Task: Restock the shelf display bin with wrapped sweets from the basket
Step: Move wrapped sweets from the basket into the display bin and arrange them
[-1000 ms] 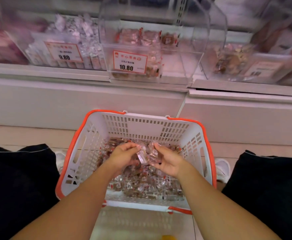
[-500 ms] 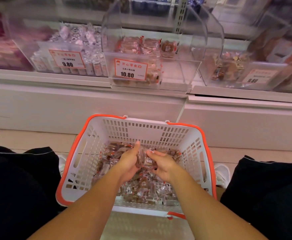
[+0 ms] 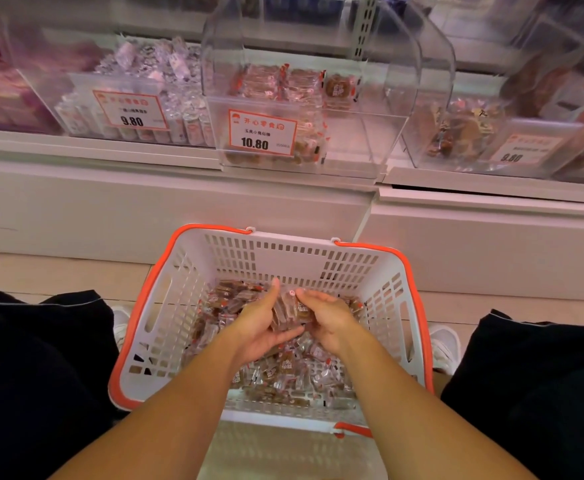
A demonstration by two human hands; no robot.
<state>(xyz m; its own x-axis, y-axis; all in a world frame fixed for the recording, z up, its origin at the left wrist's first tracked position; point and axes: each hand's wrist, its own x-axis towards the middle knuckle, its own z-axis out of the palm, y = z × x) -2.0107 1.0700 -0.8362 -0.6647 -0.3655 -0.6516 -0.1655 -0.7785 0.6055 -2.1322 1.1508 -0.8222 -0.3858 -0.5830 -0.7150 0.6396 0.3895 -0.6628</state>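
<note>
1. Both hands are down in the white, orange-rimmed basket (image 3: 193,271), cupped together around a clutch of wrapped sweets (image 3: 288,311).
2. The left hand (image 3: 256,329) curls under the clutch, thumb up; the right hand (image 3: 328,318) closes over it from the other side.
3. More sweets lie loose beneath the hands.
4. The clear display bin (image 3: 352,140), tagged 10.80, sits on the shelf well beyond the grip, partly filled.
</note>
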